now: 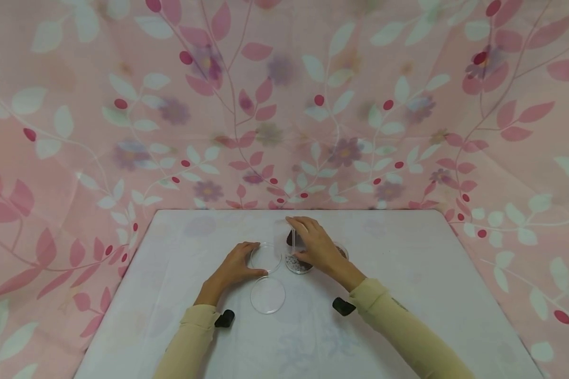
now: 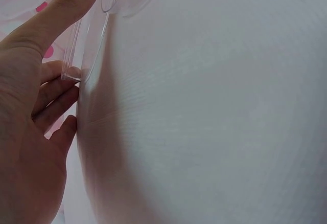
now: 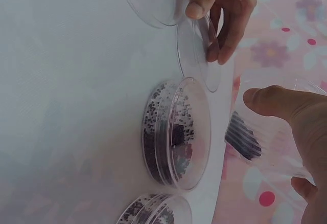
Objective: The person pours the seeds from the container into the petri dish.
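Currently, the left hand [image 1: 234, 267] is gripping the rim of a clear round dish [image 1: 267, 258], while a second clear dish [image 1: 267, 296] is lying just nearer the person than that hand's thumb. Rightward, the right hand [image 1: 315, 243] is pinching a clear container [image 3: 273, 142] with dark contents; one dark-speckled dish [image 3: 176, 132] is sitting below that hand, another speckled dish [image 1: 343, 249] just right of it.

Pink fabric [image 1: 289, 121] hangs behind the worktop [image 1: 427, 273] and along its left and right sides, printed with white and pink leaves, purple flowers and red dots. The worktop's surface is whitish, faintly patterned. Soft, dim light falls over it.
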`<state>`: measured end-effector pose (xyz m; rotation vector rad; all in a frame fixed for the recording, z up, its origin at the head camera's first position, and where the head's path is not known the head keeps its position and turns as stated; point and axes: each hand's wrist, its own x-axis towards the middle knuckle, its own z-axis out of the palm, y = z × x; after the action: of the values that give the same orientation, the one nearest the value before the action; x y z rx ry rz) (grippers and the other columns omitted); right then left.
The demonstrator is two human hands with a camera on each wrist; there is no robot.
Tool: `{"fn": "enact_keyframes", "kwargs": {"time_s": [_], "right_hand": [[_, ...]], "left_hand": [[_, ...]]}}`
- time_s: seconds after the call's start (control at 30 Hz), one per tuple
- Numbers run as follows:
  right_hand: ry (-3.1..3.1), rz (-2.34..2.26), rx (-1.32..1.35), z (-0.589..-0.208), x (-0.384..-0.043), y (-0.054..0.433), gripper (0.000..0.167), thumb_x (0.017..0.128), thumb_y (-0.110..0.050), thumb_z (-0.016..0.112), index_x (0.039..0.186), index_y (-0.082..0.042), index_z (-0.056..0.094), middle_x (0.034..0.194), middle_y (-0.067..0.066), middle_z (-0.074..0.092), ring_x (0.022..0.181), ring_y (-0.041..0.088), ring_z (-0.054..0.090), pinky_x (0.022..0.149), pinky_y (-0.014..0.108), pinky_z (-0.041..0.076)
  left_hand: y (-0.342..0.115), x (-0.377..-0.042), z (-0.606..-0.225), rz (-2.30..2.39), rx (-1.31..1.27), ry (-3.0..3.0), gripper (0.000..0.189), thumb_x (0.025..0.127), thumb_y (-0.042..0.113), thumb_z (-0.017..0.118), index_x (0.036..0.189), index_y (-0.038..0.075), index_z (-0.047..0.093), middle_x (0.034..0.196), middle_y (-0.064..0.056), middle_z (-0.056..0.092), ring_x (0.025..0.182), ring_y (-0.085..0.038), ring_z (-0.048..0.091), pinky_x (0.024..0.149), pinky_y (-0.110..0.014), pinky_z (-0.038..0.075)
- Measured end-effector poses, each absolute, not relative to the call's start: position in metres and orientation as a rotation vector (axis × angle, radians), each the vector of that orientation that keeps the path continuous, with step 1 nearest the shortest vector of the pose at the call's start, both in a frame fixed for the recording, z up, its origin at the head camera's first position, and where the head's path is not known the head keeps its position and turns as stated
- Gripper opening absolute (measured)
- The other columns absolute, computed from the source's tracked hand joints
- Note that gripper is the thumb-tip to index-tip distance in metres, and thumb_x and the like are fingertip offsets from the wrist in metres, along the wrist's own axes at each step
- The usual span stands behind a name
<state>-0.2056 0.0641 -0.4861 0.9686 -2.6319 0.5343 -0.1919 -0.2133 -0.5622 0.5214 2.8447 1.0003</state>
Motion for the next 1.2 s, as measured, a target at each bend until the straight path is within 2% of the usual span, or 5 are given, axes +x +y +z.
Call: {"fn": "enact_keyframes", "kwargs": {"time_s": [0.3, 0.57, 0.83, 1.0, 1.2], "right_hand": [[-2.608, 0.424, 1.009, -0.486, -0.211, 0.055, 0.105, 0.066, -0.023, 0.092, 0.153, -0.018, 0.033, 0.146, 0.009, 0.047, 0.136, 0.027, 0.043, 0.112, 0.045, 0.042], [-2.576, 0.396, 1.056, -0.489, -0.212, 0.052, 0.101, 0.066, -0.020, 0.092, 0.150, -0.017, 0.036, 0.145, 0.010, 0.047, 0.136, 0.028, 0.043, 0.113, 0.044, 0.041], [-2.481, 0.217, 1.119, -0.490, -0.209, 0.047, 0.100, 0.066, -0.022, 0.092, 0.149, -0.014, 0.039, 0.144, 0.013, 0.049, 0.135, 0.029, 0.045, 0.112, 0.042, 0.043], [-2.439, 0.123, 1.144, -0.494, -0.209, 0.045, 0.096, 0.068, -0.021, 0.091, 0.148, -0.013, 0.040, 0.143, 0.014, 0.050, 0.134, 0.031, 0.047, 0.110, 0.042, 0.044], [-2.440, 0.120, 1.131, -0.495, -0.209, 0.043, 0.087, 0.074, -0.013, 0.085, 0.148, -0.015, 0.040, 0.143, 0.013, 0.050, 0.135, 0.032, 0.046, 0.110, 0.043, 0.045]], "left_hand": [[-0.214, -0.191, -0.561, 1.018, 0.536, 2.843, 0.091, 0.068, 0.057, 0.083, 0.140, 0.011, 0.053, 0.139, -0.007, 0.056, 0.133, -0.025, 0.049, 0.113, -0.047, 0.040], [-0.215, -0.192, -0.563, 1.024, 0.530, 2.850, 0.090, 0.068, 0.058, 0.082, 0.140, 0.013, 0.053, 0.140, -0.007, 0.055, 0.134, -0.026, 0.048, 0.113, -0.047, 0.040], [-0.215, -0.192, -0.563, 1.028, 0.543, 2.844, 0.089, 0.069, 0.056, 0.083, 0.140, 0.012, 0.053, 0.140, -0.008, 0.055, 0.134, -0.026, 0.048, 0.113, -0.047, 0.040], [-0.215, -0.191, -0.563, 1.026, 0.567, 2.847, 0.090, 0.069, 0.055, 0.083, 0.141, 0.010, 0.052, 0.139, -0.009, 0.056, 0.132, -0.028, 0.050, 0.112, -0.048, 0.041], [-0.215, -0.192, -0.563, 1.021, 0.572, 2.853, 0.090, 0.070, 0.056, 0.083, 0.141, 0.011, 0.052, 0.140, -0.008, 0.055, 0.132, -0.027, 0.049, 0.112, -0.047, 0.041]]}}
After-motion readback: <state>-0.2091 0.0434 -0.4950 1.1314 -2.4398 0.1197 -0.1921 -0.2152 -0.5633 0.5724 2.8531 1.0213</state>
